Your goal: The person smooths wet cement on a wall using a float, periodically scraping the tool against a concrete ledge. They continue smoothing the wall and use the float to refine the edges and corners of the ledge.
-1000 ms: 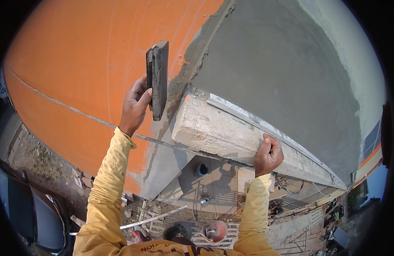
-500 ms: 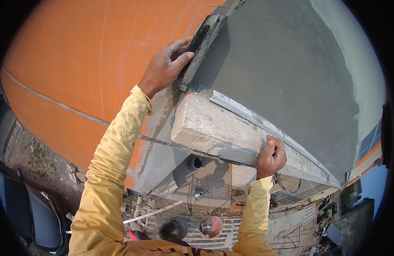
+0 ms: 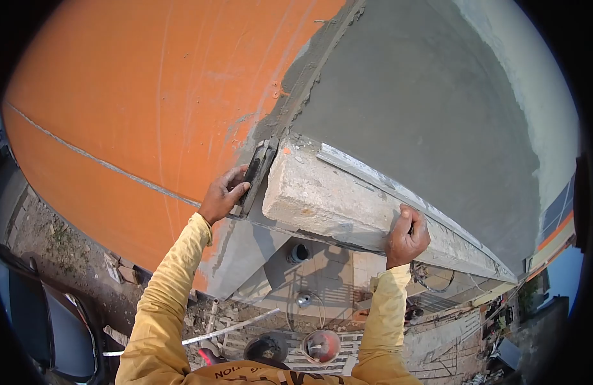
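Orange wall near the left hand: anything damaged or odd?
Yes: grey smears mark the orange wall above the left hand and its black tool, outside the ragged grey band along the corner; they look stray.

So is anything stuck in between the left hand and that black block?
Nothing that I can see: the left hand grips the black block directly. The pale concrete ledge is beside the block, not in between.

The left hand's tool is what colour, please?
The tool is black and grey, best seen in the head view.
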The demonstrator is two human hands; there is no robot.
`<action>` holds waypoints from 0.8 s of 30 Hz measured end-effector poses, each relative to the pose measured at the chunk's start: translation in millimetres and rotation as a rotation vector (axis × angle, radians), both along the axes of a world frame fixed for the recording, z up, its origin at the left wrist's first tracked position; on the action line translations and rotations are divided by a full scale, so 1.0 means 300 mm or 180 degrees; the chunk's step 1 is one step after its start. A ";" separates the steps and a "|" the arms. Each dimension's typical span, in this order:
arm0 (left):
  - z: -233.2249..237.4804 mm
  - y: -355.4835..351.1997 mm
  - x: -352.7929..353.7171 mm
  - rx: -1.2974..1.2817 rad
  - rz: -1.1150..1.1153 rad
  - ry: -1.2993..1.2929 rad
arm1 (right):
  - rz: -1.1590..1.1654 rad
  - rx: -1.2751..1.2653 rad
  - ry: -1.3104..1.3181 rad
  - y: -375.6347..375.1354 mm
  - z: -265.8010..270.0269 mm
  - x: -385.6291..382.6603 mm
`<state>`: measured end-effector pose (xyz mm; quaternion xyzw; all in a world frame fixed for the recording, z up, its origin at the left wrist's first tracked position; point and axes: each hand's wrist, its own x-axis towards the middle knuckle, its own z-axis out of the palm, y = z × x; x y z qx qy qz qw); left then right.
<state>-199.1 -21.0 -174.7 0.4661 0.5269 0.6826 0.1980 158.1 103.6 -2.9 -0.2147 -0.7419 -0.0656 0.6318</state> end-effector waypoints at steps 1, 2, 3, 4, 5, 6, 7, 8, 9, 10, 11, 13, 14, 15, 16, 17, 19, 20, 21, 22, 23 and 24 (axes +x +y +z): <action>-0.037 -0.012 0.007 0.0024 0.0024 0.0033 | 0.0009 -0.0002 0.0013 -0.001 -0.001 0.001; -0.068 -0.024 0.012 0.0110 0.0032 -0.0186 | 0.0036 0.0028 0.0058 0.001 -0.002 0.001; -0.078 -0.033 0.014 0.0195 0.0033 -0.0403 | 0.0022 0.0000 0.0028 0.002 -0.004 0.004; -0.050 -0.046 0.025 0.0224 0.0047 -0.0353 | 0.0003 -0.0029 -0.0001 0.004 -0.005 0.005; -0.018 -0.059 0.034 0.0522 -0.0009 -0.0604 | 0.0056 0.0003 -0.0005 0.002 -0.003 0.003; 0.040 -0.069 0.035 0.0820 -0.0097 -0.0834 | 0.0042 0.0031 0.0074 0.000 -0.006 0.004; 0.124 -0.073 0.020 0.0862 -0.0036 -0.0672 | 0.0098 -0.0016 0.0046 0.000 -0.008 0.005; 0.225 -0.061 0.001 0.0899 -0.0105 -0.0558 | 0.0144 -0.0059 0.0032 0.002 -0.007 0.005; 0.338 -0.042 -0.014 0.1229 -0.0077 -0.0474 | 0.0053 0.0116 -0.0035 0.006 -0.004 0.005; 0.449 -0.031 -0.021 0.1549 -0.0035 -0.0420 | 0.0023 0.0140 0.0041 0.005 -0.004 0.007; 0.574 -0.019 -0.029 0.1720 -0.0116 -0.0250 | 0.0080 0.0179 0.0039 0.004 -0.002 0.006; 0.834 0.001 -0.034 0.1926 -0.0227 0.0018 | 0.0173 0.0223 0.0069 0.002 0.002 -0.003; 0.951 0.013 -0.030 0.1955 -0.0268 0.0119 | 0.0196 0.0239 0.0094 0.001 0.001 -0.003; 1.052 0.031 -0.031 0.1949 -0.0223 0.0256 | 0.0217 0.0166 0.0075 0.001 0.000 -0.001; 1.135 0.053 -0.034 0.1939 -0.0182 0.0382 | 0.0232 0.0089 0.0047 0.001 -0.001 0.004; 1.205 0.078 -0.045 0.1947 -0.0176 0.0397 | 0.0218 0.0062 0.0027 0.002 -0.001 0.008; 1.305 0.118 -0.061 0.1964 -0.0113 0.0853 | 0.0258 0.0061 0.0054 0.006 -0.002 0.009; 1.332 0.130 -0.065 0.1959 -0.0107 0.0858 | 0.0291 0.0049 0.0074 0.006 -0.004 0.009; 1.351 0.134 -0.063 0.1834 -0.0032 0.0961 | 0.0299 0.0042 0.0076 0.005 -0.005 0.010; 1.360 0.138 -0.061 0.1711 0.0045 0.1064 | 0.0300 0.0059 0.0081 0.004 -0.003 0.009; 1.357 0.142 -0.056 0.1710 0.0058 0.1068 | 0.0305 0.0083 0.0084 0.003 0.000 0.006; 1.347 0.143 -0.045 0.1585 0.0098 0.1169 | 0.0321 0.0088 0.0076 0.003 0.001 0.007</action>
